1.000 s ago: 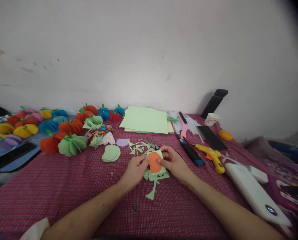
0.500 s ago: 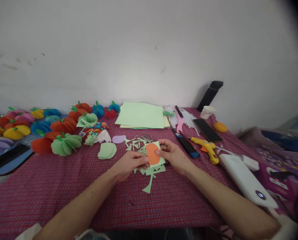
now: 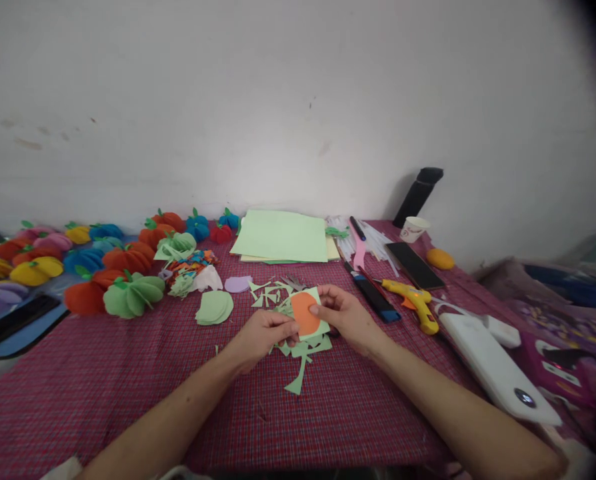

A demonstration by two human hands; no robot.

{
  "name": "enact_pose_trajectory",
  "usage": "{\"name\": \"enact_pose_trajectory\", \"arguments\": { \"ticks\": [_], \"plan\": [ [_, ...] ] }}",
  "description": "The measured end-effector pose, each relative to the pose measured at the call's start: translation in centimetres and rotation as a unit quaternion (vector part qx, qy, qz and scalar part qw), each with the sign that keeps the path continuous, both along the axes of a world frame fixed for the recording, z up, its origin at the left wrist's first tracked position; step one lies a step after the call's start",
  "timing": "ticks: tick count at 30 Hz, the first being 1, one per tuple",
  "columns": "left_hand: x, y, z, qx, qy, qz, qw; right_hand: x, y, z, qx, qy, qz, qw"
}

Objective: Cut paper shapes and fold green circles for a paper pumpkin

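Note:
An orange rounded piece (image 3: 305, 313) lies against a light green paper (image 3: 323, 327), both held up between my hands. My left hand (image 3: 268, 335) pinches their left edge, and my right hand (image 3: 345, 316) grips the right side with the thumb on the orange piece. Light green scraps (image 3: 296, 383) lie beneath and behind the hands. Partly hidden scissors (image 3: 294, 283) rest just behind. To the left are a stack of rounded light green pieces (image 3: 215, 308) and a purple piece (image 3: 238, 285).
Paper sheets (image 3: 283, 235) lie by the wall. Colourful paper pumpkins (image 3: 134, 293) crowd the left. On the right are a yellow glue gun (image 3: 415, 301), a blue-black cutter (image 3: 375, 298), a phone (image 3: 415, 264), a paper cup (image 3: 414, 229) and a white power bank (image 3: 498, 367).
The whole view has shifted slightly, with the table lower in the picture. The orange piece now shows a more rounded left edge against the green paper; both hands still hold them.

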State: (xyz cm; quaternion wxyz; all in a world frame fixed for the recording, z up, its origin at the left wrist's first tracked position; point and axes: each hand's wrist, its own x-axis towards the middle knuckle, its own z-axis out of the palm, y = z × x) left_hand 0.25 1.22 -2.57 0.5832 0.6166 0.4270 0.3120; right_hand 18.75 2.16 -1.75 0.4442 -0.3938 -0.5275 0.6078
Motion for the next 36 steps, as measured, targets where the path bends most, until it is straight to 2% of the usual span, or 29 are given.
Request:
{"name": "enact_pose_trajectory", "arguments": {
  "ticks": [4, 12, 17, 22, 25, 28, 32, 36],
  "plan": [
    [-0.1, 0.0, 0.3, 0.017, -0.016, 0.005, 1.0, -0.1, -0.1, -0.1, 0.001, -0.005, 0.036, 0.999],
    [-0.1, 0.2, 0.5, -0.031, -0.048, 0.031, 0.998, 0.0, -0.1, -0.8, 0.023, -0.058, 0.081, 0.995],
    [-0.3, 0.2, 0.3, -0.011, -0.013, -0.008, 1.0, 0.1, -0.5, -1.0, 0.077, -0.135, 0.098, 0.983],
    [-0.3, 0.1, 0.3, 0.015, 0.03, -0.047, 0.998, 0.1, -1.0, -0.5, 0.098, -0.159, 0.117, 0.975],
    [-0.3, 0.1, 0.2, 0.021, 0.028, -0.051, 0.998, 0.0, -1.0, -0.4, 0.106, -0.163, 0.114, 0.974],
    [-0.2, 0.1, 0.2, -0.005, -0.021, -0.011, 1.0, -0.1, -0.8, -0.3, 0.085, -0.124, 0.086, 0.985],
    [0.1, 0.1, 0.3, -0.074, -0.152, 0.093, 0.981, -0.2, -0.5, -0.2, 0.008, -0.071, 0.021, 0.997],
    [0.5, 0.1, 0.0, -0.089, -0.211, 0.148, 0.962, -0.4, -0.7, -0.3, 0.002, -0.091, 0.023, 0.996]
  ]
}}
